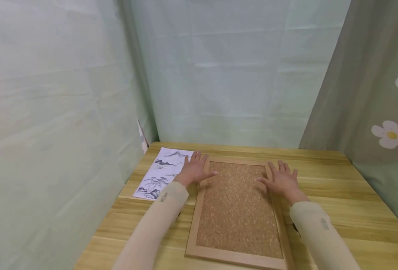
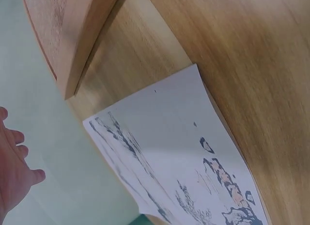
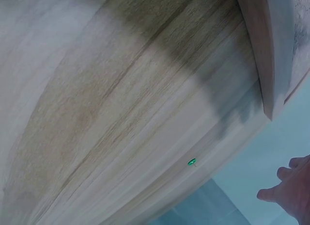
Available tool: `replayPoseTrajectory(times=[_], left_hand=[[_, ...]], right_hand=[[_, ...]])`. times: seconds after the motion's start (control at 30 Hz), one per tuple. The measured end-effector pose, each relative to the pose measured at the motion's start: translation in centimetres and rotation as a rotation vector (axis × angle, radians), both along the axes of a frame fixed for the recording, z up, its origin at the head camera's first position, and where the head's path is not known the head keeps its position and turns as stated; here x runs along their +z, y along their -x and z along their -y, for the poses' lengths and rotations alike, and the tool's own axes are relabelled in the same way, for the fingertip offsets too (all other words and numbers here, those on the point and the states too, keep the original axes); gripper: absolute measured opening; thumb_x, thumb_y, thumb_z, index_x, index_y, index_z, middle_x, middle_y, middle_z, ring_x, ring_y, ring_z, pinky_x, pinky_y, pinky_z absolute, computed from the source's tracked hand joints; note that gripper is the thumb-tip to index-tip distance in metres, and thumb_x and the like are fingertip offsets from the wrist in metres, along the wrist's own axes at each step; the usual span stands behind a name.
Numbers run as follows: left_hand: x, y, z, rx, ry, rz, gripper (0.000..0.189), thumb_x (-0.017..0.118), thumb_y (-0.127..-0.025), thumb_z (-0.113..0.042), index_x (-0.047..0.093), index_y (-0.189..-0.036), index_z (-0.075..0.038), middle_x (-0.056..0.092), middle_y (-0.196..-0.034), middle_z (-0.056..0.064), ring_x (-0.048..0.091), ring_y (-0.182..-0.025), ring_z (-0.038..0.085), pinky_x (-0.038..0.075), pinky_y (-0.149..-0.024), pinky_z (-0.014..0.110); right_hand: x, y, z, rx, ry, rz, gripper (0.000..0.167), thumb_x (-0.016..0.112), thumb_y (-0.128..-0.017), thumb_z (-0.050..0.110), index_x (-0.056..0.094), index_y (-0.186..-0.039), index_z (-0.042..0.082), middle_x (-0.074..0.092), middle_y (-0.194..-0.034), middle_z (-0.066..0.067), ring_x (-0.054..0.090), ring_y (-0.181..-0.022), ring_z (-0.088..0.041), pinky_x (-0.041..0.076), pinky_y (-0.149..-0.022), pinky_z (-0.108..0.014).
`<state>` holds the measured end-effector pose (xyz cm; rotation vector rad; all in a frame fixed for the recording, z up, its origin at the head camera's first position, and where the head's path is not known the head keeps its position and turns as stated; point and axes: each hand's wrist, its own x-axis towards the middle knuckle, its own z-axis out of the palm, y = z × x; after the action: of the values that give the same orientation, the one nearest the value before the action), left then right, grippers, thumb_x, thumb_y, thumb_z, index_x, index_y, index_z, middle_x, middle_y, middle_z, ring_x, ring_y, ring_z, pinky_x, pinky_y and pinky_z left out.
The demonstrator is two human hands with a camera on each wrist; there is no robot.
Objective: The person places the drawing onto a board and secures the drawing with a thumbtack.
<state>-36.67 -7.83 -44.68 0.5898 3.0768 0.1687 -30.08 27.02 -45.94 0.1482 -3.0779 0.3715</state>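
Observation:
A cork board [image 1: 239, 210] in a light wooden frame lies flat on the wooden table. Over its upper left edge is my left hand [image 1: 194, 170], fingers spread and thumb reaching above the cork. My right hand [image 1: 281, 180] is at the upper right edge, its fingers likewise spread and its thumb pointing inward. Both hands look raised a little above the frame, and neither holds anything. To the left of the board lies a white sheet of paper [image 1: 155, 172] with ink drawings of mountains and trees, partly covered by my left hand.
A small green thumbtack [image 3: 192, 162] lies on the table [image 3: 121, 118] to the right of the board. Pale green curtains [image 1: 232, 75] hang behind and at the left of the table. A greyer curtain with white flowers [image 1: 392, 135] hangs at the right.

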Motion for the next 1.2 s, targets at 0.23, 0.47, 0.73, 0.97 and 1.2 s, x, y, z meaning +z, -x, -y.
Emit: replayPoseTrajectory(times=[0.23,0.47,0.73,0.97,1.2], left_hand=[[0.4,0.1,1.1,0.014,-0.048,0.009,0.098,0.044,-0.088,-0.078,0.021,-0.160,-0.015,0.013,-0.164,0.018,0.006,-0.151,0.035,0.007,-0.115,0.063],[0.3,-0.1,2.4,0.027,-0.117,0.022,0.098,0.049,-0.089,-0.074,0.021,-0.159,-0.012,0.013,-0.163,0.020,0.006,-0.151,0.037,0.006,-0.115,0.064],[0.5,0.6,4.4,0.048,-0.161,0.030,0.096,0.048,-0.091,-0.072,0.021,-0.159,-0.010,0.017,-0.162,0.022,0.010,-0.149,0.041,0.010,-0.114,0.065],[1.4,0.7,6.0,0.089,-0.187,0.061,0.096,0.048,-0.092,-0.070,0.019,-0.159,-0.008,0.016,-0.161,0.024,0.009,-0.149,0.041,0.010,-0.114,0.065],[1.8,0.7,7.6,0.101,-0.267,0.062,0.091,0.054,-0.094,-0.060,0.021,-0.158,-0.004,0.019,-0.159,0.028,0.013,-0.147,0.045,0.014,-0.112,0.066]], right_hand=[[0.6,-0.2,-0.7,-0.026,0.007,-0.005,0.090,0.052,-0.095,0.062,0.024,-0.156,0.001,0.009,-0.156,-0.038,0.008,-0.141,-0.057,0.001,-0.103,-0.079],[0.2,0.0,-1.6,-0.055,0.027,0.008,0.088,0.052,-0.096,0.059,0.022,-0.156,0.002,0.007,-0.155,-0.038,0.007,-0.141,-0.057,0.002,-0.103,-0.078],[0.5,-0.3,-2.3,-0.081,0.070,0.005,0.091,0.045,-0.096,0.065,0.020,-0.156,0.001,0.006,-0.155,-0.039,0.007,-0.140,-0.058,0.003,-0.104,-0.078],[1.0,-0.3,-2.9,-0.085,0.098,0.006,0.086,0.049,-0.099,0.056,0.018,-0.156,0.000,0.004,-0.154,-0.040,0.007,-0.139,-0.060,0.005,-0.105,-0.077],[1.3,-0.6,-3.3,-0.091,0.120,0.003,0.085,0.048,-0.100,0.054,0.017,-0.156,-0.001,0.004,-0.154,-0.040,0.008,-0.138,-0.061,0.007,-0.105,-0.076]])
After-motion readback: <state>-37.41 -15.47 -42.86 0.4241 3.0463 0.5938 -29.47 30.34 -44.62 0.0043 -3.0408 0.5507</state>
